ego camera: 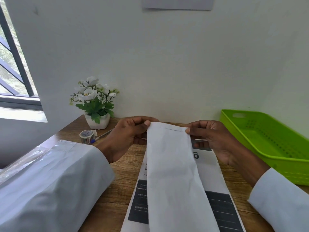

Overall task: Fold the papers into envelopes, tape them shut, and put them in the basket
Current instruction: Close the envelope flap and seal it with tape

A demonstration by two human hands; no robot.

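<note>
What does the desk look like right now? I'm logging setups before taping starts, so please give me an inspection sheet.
Surface: wooden desk, against a white wall.
Job's things: folded paper held up at its far end; printed sheet flat beneath it; tape roll at left; green basket at right, nothing seen in it.
Clutter: pen beside the tape; potted flowers at the back.
Grippers: left hand and right hand each pinch a far corner of the paper.
Cables: nothing seen.
Surroundings: window at left.
</note>
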